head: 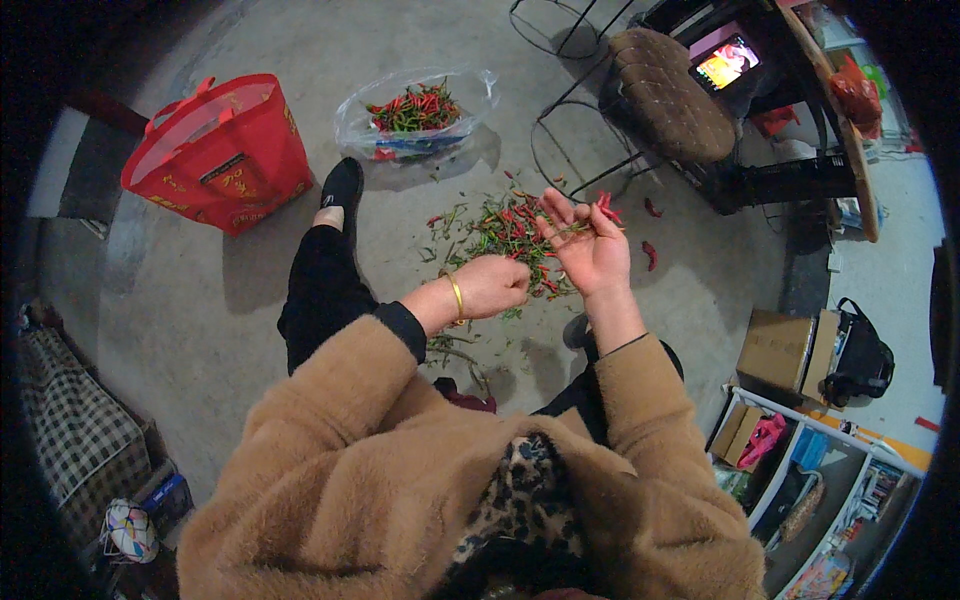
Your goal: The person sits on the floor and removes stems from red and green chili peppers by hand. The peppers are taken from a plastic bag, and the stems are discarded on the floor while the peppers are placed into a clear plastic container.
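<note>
My right hand (592,247) is palm up over the right side of a floor pile of red and green chili peppers (502,225), with a few stemmed red chilies (609,208) held between its thumb and fingers. My left hand (491,285), a gold bangle at its wrist, is curled above the near edge of the pile; whether its fingers hold anything cannot be seen. Beyond the pile, a clear plastic bag (480,94) stands spread around more red and green chilies (424,109). Two loose red chilies (649,256) lie to the right of my right hand.
A red tote bag (247,187) stands at the left. At the upper right are a brown cushioned stool (667,94) with wire legs and a lit phone (727,61). Cardboard boxes (776,352) and a shelf (814,480) are at the lower right. Plant stalks (457,349) lie near my feet.
</note>
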Action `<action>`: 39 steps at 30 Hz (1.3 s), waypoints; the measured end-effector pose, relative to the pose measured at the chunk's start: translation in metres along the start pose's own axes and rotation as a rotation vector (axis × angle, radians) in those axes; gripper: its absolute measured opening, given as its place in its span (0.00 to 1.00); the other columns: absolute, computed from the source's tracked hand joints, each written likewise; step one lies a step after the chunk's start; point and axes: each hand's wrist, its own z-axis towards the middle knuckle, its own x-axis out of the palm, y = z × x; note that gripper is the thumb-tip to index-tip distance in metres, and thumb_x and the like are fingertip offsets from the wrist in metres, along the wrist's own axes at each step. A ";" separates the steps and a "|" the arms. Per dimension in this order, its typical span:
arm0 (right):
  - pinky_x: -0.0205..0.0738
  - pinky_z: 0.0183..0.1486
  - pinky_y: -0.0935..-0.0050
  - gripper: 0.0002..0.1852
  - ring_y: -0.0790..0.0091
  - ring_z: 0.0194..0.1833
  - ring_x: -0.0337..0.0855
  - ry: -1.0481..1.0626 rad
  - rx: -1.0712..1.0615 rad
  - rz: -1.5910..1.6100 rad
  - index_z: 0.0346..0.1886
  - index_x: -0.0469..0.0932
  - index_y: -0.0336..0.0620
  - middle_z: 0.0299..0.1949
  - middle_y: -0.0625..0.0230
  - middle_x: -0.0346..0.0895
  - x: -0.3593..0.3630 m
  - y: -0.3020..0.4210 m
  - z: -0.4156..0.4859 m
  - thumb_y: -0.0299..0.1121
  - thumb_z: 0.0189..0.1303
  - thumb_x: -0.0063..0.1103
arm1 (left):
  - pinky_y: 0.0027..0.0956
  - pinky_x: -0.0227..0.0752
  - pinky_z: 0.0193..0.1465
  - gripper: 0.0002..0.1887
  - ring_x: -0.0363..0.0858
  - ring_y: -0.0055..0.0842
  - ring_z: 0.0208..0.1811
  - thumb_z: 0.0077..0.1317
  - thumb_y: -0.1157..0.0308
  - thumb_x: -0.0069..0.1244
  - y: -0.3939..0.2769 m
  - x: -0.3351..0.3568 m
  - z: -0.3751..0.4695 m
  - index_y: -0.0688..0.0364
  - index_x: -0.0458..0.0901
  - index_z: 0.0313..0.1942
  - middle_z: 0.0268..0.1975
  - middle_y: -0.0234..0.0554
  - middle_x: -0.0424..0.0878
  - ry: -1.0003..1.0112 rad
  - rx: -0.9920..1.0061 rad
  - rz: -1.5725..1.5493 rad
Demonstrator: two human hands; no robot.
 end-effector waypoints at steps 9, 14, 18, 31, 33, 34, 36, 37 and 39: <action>0.55 0.62 0.54 0.16 0.54 0.60 0.64 0.054 0.044 0.031 0.30 0.72 0.39 0.56 0.50 0.68 0.003 -0.010 -0.004 0.38 0.66 0.36 | 0.31 0.69 0.36 0.13 0.74 0.29 0.30 0.55 0.65 0.50 -0.005 -0.008 0.002 0.63 0.74 0.38 0.35 0.44 0.76 -0.609 -0.043 -0.371; 0.52 0.64 0.57 0.15 0.56 0.60 0.63 0.052 0.142 0.024 0.35 0.73 0.37 0.58 0.51 0.65 0.008 -0.031 -0.012 0.38 0.65 0.38 | 0.28 0.68 0.34 0.14 0.73 0.22 0.30 0.55 0.69 0.51 -0.008 -0.001 0.002 0.64 0.72 0.41 0.34 0.38 0.75 -0.436 0.014 -0.599; 0.51 0.65 0.58 0.15 0.55 0.61 0.62 0.062 0.161 0.038 0.31 0.73 0.39 0.57 0.49 0.66 0.009 -0.038 -0.012 0.38 0.65 0.39 | 0.26 0.66 0.31 0.08 0.70 0.19 0.27 0.57 0.69 0.49 -0.002 0.003 0.006 0.64 0.73 0.33 0.27 0.34 0.74 -0.471 -0.032 -0.521; 0.55 0.62 0.52 0.15 0.55 0.59 0.65 -0.014 -0.037 0.006 0.28 0.72 0.44 0.53 0.52 0.71 -0.003 -0.007 0.000 0.38 0.66 0.35 | 0.24 0.64 0.24 0.10 0.70 0.17 0.21 0.61 0.65 0.47 -0.009 0.002 -0.003 0.60 0.75 0.25 0.21 0.31 0.74 -0.128 -0.106 -0.629; 0.58 0.61 0.52 0.15 0.53 0.56 0.68 -0.036 0.005 0.003 0.29 0.70 0.41 0.48 0.52 0.73 -0.013 -0.005 0.005 0.37 0.66 0.36 | 0.28 0.66 0.26 0.13 0.73 0.23 0.21 0.62 0.61 0.45 -0.006 0.000 -0.004 0.62 0.76 0.26 0.21 0.36 0.75 -0.091 -0.102 -0.409; 0.60 0.60 0.52 0.14 0.52 0.54 0.70 -0.056 0.039 -0.022 0.29 0.70 0.39 0.45 0.52 0.74 -0.020 -0.008 0.007 0.37 0.66 0.37 | 0.31 0.67 0.27 0.15 0.74 0.28 0.22 0.62 0.59 0.44 -0.003 -0.002 -0.004 0.62 0.76 0.26 0.22 0.39 0.76 -0.075 -0.120 -0.251; 0.66 0.56 0.52 0.12 0.52 0.46 0.74 -0.074 0.129 0.006 0.31 0.69 0.37 0.37 0.55 0.74 -0.039 -0.023 0.013 0.35 0.65 0.39 | 0.41 0.69 0.34 0.21 0.76 0.43 0.27 0.64 0.54 0.39 0.003 -0.002 -0.006 0.64 0.77 0.28 0.24 0.51 0.78 -0.072 -0.180 -0.047; 0.68 0.53 0.55 0.11 0.55 0.42 0.75 -0.111 0.187 -0.054 0.32 0.69 0.36 0.35 0.56 0.74 -0.049 -0.034 0.014 0.33 0.64 0.41 | 0.42 0.69 0.35 0.21 0.77 0.44 0.28 0.63 0.54 0.39 0.006 -0.002 -0.008 0.65 0.77 0.28 0.25 0.52 0.78 -0.058 -0.192 0.008; 0.70 0.47 0.59 0.08 0.61 0.39 0.75 -0.208 0.332 -0.284 0.35 0.71 0.38 0.31 0.61 0.73 -0.072 -0.059 0.019 0.31 0.62 0.43 | 0.44 0.69 0.37 0.20 0.77 0.46 0.30 0.63 0.56 0.38 0.012 -0.001 -0.010 0.65 0.77 0.28 0.27 0.53 0.79 -0.016 -0.225 0.123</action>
